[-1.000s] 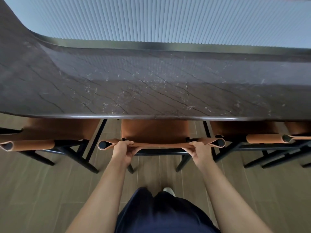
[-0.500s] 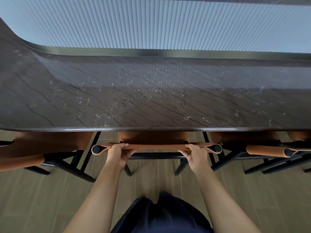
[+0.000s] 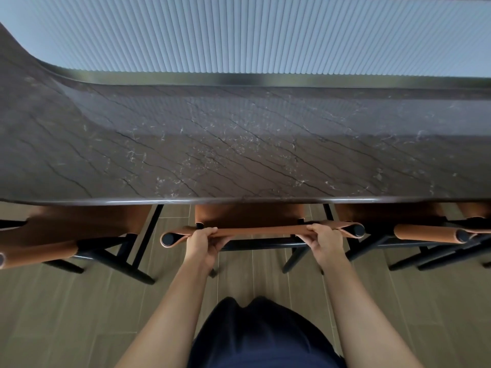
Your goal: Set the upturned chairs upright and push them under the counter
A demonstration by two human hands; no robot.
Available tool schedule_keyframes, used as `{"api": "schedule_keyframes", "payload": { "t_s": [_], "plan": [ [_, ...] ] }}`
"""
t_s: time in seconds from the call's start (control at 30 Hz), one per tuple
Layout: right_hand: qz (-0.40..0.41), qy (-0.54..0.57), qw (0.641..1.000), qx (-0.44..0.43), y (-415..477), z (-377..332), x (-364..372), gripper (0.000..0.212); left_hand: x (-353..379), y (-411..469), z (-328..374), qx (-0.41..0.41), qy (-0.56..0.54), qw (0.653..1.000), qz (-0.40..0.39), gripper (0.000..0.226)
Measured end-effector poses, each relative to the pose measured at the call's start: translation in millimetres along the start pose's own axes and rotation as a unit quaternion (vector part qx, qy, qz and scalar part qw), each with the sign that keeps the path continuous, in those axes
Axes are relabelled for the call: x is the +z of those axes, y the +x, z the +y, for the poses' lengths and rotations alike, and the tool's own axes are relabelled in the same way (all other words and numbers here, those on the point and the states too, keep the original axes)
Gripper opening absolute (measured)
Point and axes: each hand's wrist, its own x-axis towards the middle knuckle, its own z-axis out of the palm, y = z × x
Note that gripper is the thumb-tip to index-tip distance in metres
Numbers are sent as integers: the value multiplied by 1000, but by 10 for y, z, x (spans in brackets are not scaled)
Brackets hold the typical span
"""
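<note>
A chair with a tan leather back (image 3: 261, 230) and a black frame stands upright straight ahead, its seat (image 3: 247, 215) mostly under the dark stone counter (image 3: 239, 160). My left hand (image 3: 203, 241) grips the left part of the top of the leather backrest. My right hand (image 3: 325, 240) grips the right part of it. Only the back strip and the rear legs stick out past the counter edge.
A matching chair on the left (image 3: 79, 229) and another on the right (image 3: 414, 229) stand upright, tucked under the counter. A further chair's edge (image 3: 475, 211) shows at far right. Wood-look floor tiles (image 3: 79, 314) lie behind the chairs. A ribbed wall panel (image 3: 239, 35) rises beyond the counter.
The middle chair slid forward under the counter with both hands on its back, then eased back out slightly. The neighbouring chairs stayed put.
</note>
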Motion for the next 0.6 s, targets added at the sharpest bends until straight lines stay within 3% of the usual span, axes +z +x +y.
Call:
{"api": "schedule_keyframes", "payload": {
  "t_s": [0.47, 0.6],
  "plan": [
    [-17, -70, 997, 26, -58, -45, -24, 14, -65, -10, 37, -2, 15, 999, -34, 12],
    [-74, -104, 991, 41, -144, -67, -125, 35, -95, -78, 46, 2, 47, 998, -45, 31]
  ]
}}
